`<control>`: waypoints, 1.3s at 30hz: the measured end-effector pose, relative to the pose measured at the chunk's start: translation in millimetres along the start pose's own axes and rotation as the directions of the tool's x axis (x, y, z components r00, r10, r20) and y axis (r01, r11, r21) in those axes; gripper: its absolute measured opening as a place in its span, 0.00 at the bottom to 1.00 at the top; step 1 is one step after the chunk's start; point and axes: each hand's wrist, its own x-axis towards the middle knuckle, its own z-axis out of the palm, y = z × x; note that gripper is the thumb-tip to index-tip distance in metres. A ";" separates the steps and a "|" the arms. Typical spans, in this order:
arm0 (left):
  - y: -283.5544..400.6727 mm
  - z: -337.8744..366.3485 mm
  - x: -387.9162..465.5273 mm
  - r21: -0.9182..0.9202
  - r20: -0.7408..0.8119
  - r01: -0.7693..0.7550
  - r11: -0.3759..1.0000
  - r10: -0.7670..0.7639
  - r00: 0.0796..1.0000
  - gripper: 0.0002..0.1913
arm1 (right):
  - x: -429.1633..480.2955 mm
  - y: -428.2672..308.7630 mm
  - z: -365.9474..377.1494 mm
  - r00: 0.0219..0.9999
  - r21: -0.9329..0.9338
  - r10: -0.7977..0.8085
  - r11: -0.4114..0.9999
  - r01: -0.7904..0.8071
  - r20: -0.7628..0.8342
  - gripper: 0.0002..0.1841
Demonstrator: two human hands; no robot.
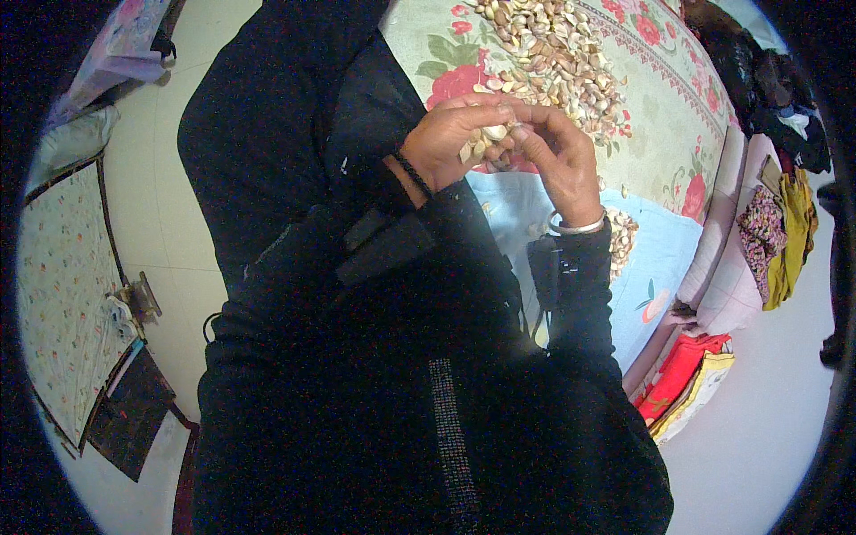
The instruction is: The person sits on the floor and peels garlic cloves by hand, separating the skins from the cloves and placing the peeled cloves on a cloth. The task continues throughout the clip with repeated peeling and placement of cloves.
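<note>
My left hand (445, 137), with a black cord at its wrist, is cupped around several pale garlic cloves (473, 146). The fingertips of my right hand (568, 164), which wears a silver bangle, meet those of the left at a whitish clove (495, 132); fingers partly hide the contact. Just beyond both hands, a large heap of loose garlic cloves (555, 53) lies on a floral bedsheet (659, 127). Under my right forearm spreads a light blue cloth (659, 267), where a smaller pile of cloves (622, 241) is partly covered by the sleeve.
Rolled pale pink bedding (729, 267) lines the right edge, with a mustard cloth (792, 234) and a patterned cloth (761, 234) on it. Folded red and yellow fabric (689, 381) sits lower right. Dark clothes (776, 87) are heaped at upper right. A patterned covered surface (67, 294) stands at left.
</note>
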 end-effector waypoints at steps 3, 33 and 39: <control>-0.7 -3.9 -0.4 -0.051 0.009 0.027 0.998 -0.027 1.000 0.14 | -1.0 0.8 4.3 0.969 -0.326 -0.241 0.922 0.210 -0.057 0.09; -1.8 15.2 -4.7 0.307 -0.119 0.013 0.952 0.025 0.993 0.19 | 11.6 4.4 -8.6 0.996 -0.107 0.084 0.991 -0.082 0.021 0.11; 3.3 15.5 -7.0 0.371 -0.106 0.070 0.926 -0.033 0.994 0.25 | 6.3 21.6 -0.7 0.953 0.402 0.300 0.870 -0.286 0.029 0.10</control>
